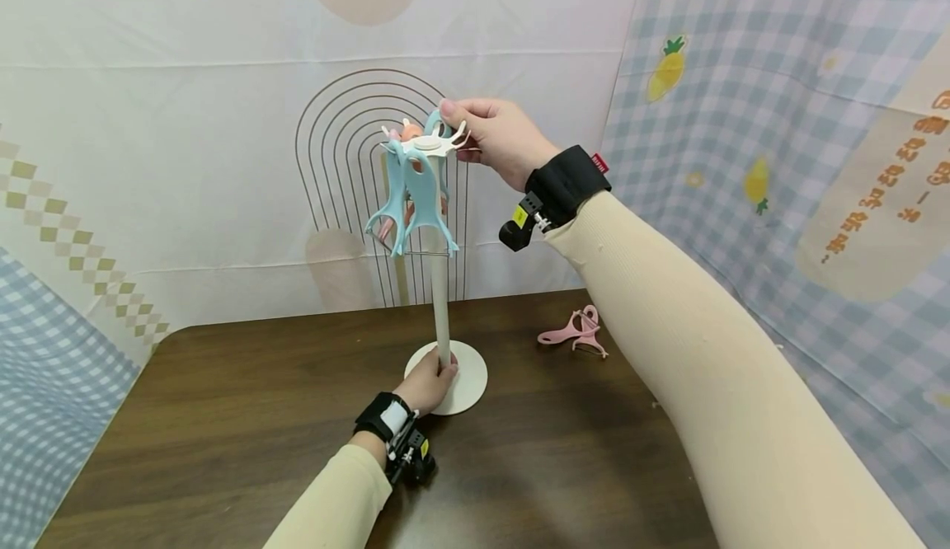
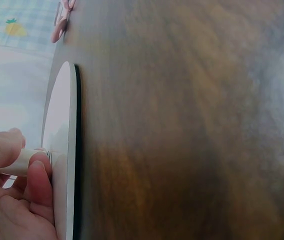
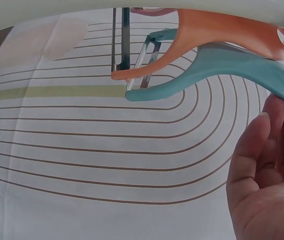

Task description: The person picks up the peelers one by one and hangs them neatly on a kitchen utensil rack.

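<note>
A white stand (image 1: 440,302) with a round base (image 1: 472,376) and a ring of upturned hooks on top stands upright on the table. My left hand (image 1: 425,384) grips its pole just above the base; in the left wrist view the fingers (image 2: 41,187) curl round the pole. Up at the hooks, my right hand (image 1: 505,135) pinches the handle end of a blue peeler (image 3: 207,70) on the far side. Two more light blue peelers (image 1: 425,199) hang on the near side. An orange peeler (image 3: 222,32) hangs beside the pinched one, and a pink peeler is partly hidden behind.
A pink peeler (image 1: 575,330) lies on the brown wooden table (image 1: 267,401) to the right of the stand, close to my right sleeve. Behind the table hangs a white cloth (image 1: 185,161) with printed arches; a blue checked cloth (image 1: 742,120) hangs at the right.
</note>
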The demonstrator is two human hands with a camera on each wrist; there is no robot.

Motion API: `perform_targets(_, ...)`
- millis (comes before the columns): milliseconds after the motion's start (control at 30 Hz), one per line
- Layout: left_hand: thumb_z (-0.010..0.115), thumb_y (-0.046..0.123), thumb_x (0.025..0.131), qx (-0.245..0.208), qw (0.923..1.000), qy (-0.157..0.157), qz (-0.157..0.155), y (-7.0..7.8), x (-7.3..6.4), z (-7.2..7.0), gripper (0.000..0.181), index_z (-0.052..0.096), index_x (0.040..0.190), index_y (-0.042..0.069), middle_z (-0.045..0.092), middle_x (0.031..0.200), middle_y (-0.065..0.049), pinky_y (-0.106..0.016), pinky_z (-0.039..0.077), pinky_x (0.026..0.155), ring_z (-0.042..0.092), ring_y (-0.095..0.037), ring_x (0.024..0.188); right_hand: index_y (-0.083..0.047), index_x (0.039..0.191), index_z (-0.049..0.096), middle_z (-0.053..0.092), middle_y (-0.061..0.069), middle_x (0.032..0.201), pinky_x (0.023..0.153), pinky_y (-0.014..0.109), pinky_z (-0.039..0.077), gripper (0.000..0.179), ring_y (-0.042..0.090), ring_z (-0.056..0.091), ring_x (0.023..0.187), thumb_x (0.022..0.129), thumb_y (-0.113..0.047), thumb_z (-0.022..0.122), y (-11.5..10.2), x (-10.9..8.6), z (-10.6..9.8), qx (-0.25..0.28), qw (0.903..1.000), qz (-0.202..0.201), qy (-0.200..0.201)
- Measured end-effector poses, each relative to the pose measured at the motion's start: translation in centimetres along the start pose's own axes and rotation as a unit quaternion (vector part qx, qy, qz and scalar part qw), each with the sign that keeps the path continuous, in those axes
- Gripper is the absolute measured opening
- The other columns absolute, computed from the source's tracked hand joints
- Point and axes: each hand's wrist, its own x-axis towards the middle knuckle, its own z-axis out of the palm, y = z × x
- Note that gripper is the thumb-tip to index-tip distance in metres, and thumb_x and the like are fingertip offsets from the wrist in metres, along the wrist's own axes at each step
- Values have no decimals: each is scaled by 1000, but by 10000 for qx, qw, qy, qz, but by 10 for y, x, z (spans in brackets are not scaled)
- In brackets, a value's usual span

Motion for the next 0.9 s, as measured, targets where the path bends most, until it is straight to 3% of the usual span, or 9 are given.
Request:
perform_targets(467,49,4,100,5,9999,57,115,1,1,2,4,51,98,2,52,83,-8,-37,44,73,51,-20,78,-4,105,68,62,8,91,77,30,48,32,19,57,80,96,-33,59,4,-1,-5,-69,9999,-41,90)
perform_targets(667,48,4,100,7,9998,81,162,-1,1,3,4,51,98,2,51,83,-8,-37,43,73,50,-20,78,-5,111,66,62,11,102,84,33,49,33,23,62,90,98,-33,56,14,-4,-16,-319,9995,50,59)
perform_targets(900,47,5,101,-80,9999,66,134,-1,1,3,5,50,98,1,52,85,-8,-38,43,75,50,-21,79,0,123,59,61,15,116,91,38,48,46,25,62,101,96,-38,58,43,-14,-40,-1107,9926,484,86)
